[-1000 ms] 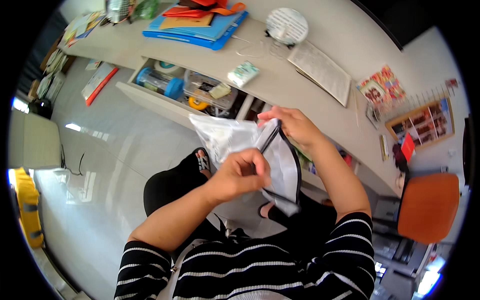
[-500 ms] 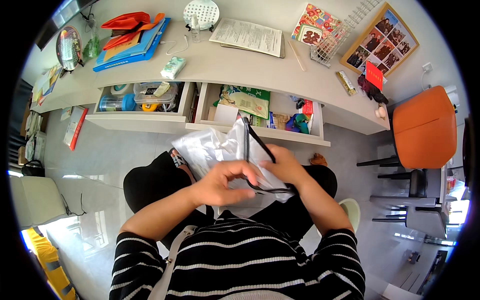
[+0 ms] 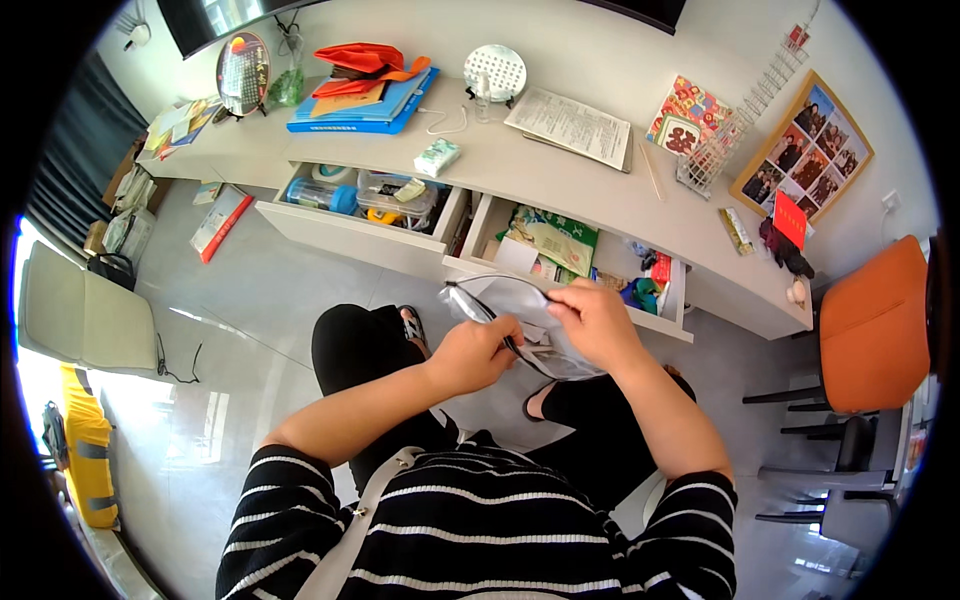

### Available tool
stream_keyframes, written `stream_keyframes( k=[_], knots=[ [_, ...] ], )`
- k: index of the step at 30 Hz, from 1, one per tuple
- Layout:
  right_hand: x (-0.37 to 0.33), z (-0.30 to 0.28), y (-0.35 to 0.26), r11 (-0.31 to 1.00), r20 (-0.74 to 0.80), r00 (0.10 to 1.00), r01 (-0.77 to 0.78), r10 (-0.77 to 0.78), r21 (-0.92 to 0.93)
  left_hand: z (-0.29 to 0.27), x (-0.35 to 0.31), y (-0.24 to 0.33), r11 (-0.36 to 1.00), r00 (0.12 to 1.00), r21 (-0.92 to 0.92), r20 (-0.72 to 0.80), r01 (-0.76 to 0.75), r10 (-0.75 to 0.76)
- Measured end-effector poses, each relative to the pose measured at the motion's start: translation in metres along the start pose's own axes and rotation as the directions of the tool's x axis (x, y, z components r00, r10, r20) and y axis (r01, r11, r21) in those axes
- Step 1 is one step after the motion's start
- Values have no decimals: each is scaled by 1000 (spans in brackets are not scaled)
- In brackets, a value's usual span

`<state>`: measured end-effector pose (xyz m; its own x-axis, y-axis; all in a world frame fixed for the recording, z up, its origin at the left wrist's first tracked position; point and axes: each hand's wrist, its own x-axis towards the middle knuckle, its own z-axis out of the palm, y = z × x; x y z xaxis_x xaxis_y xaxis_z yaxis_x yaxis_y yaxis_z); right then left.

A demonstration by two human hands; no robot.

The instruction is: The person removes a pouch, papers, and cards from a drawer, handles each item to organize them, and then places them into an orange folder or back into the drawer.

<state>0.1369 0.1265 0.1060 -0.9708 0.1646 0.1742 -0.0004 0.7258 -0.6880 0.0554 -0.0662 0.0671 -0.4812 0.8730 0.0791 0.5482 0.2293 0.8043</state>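
Head view, looking down: we sit in a striped top over a pale grey tiled floor (image 3: 250, 300). Our left hand (image 3: 478, 352) pinches the dark zip edge of a clear plastic pouch (image 3: 510, 305), fingers closed; our right hand (image 3: 597, 322) grips its far side, closed too. At twelve o'clock, two open drawers (image 3: 370, 205) hang under a long white desk (image 3: 520, 165). At three o'clock stands an orange chair (image 3: 870, 320).

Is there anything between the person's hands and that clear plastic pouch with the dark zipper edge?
Nothing visible. The left hand and the right hand both already grip the clear plastic pouch with the dark zipper edge, held above the lap in front of the open white drawer.
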Motion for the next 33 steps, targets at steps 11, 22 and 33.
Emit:
stream_keyframes(
  k=[11,22,33],
  knots=[
    [-26,17,-11,1000,3,1000,19,-19,12,-1,-6,-1,958,961,285,-266,5,75],
    [-21,36,-2,998,86,994,62,-64,24,-58,29,9,594,935,733,169,-331,313],
    [117,20,42,949,231,943,-279,241,145,-29,53,-60,853,944,474,325,-218,60]
  ],
)
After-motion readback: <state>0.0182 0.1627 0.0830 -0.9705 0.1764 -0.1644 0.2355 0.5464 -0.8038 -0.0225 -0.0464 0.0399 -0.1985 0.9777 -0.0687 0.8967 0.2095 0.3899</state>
